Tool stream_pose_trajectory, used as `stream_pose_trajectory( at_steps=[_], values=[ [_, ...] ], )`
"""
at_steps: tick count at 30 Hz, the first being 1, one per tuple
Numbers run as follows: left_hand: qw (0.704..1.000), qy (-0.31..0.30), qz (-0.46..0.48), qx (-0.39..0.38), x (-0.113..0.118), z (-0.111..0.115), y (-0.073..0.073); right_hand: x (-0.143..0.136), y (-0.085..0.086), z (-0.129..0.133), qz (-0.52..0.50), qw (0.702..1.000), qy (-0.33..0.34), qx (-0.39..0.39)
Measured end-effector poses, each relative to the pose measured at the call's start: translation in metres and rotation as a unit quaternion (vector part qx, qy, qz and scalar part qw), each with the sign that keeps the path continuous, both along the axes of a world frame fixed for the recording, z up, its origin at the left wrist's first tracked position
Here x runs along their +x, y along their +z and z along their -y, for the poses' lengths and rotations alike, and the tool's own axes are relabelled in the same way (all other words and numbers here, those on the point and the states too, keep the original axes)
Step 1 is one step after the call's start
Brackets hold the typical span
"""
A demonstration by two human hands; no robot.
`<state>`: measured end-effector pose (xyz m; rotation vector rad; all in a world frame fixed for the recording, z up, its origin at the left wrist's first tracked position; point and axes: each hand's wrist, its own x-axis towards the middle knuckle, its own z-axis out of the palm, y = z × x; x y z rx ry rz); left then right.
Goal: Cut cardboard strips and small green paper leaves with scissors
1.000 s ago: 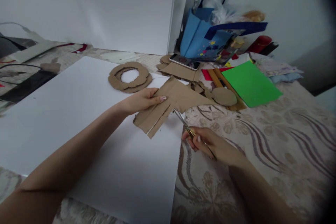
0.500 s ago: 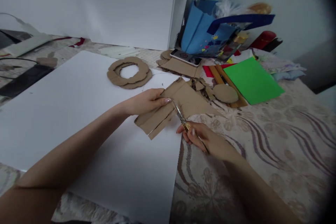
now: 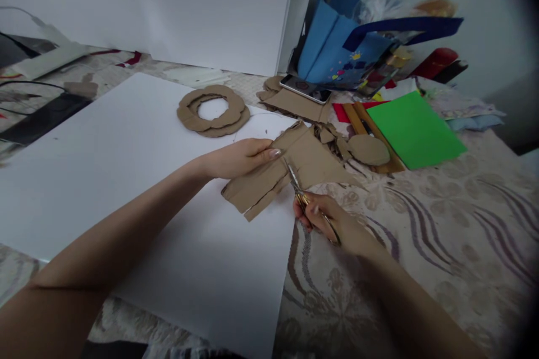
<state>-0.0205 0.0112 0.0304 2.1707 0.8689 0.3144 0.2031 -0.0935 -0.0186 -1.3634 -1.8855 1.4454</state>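
Note cardboard rings on white board; with left hand, clamped under thumb, holding cardboard piece over board's right edge. Over piece's near edge, gripping scissors in curled right hand; farther right, note cardboard oval near green sheet.

Beyond the hands, a smooth white upright panel spans the left and middle, catching a soft sheen. Beyond them to the right, a pale grey wall dims into shadow lower down. Around them, the counter is covered in pale cloth patterned with flowers and wavy bands. The light is dull.
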Motion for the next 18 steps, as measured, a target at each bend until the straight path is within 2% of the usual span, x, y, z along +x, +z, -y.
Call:
stream_pose_trajectory(
  at_steps=[5, 9, 12, 15, 18],
  values=[
    [0.997, 0.031, 0.024, -0.063, -0.005, -0.002, 0.002, -0.003, 0.003, -0.002, -0.027, 0.999, -0.036, 0.01],
    [0.993, -0.002, 0.015, -0.116, -0.009, -0.003, 0.003, -0.003, 0.005, -0.002, -0.015, 0.999, -0.049, 0.014],
    [0.987, 0.001, 0.037, -0.155, -0.008, -0.002, 0.001, -0.004, 0.005, 0.0, -0.036, 0.997, -0.073, -0.016],
    [0.97, 0.022, 0.085, -0.228, -0.003, 0.003, -0.001, -0.009, 0.007, 0.003, -0.074, 0.99, -0.107, -0.052],
    [0.933, 0.059, 0.156, -0.318, 0.005, 0.009, -0.008, -0.013, 0.013, 0.005, -0.069, 0.986, -0.143, -0.055]
  ],
)
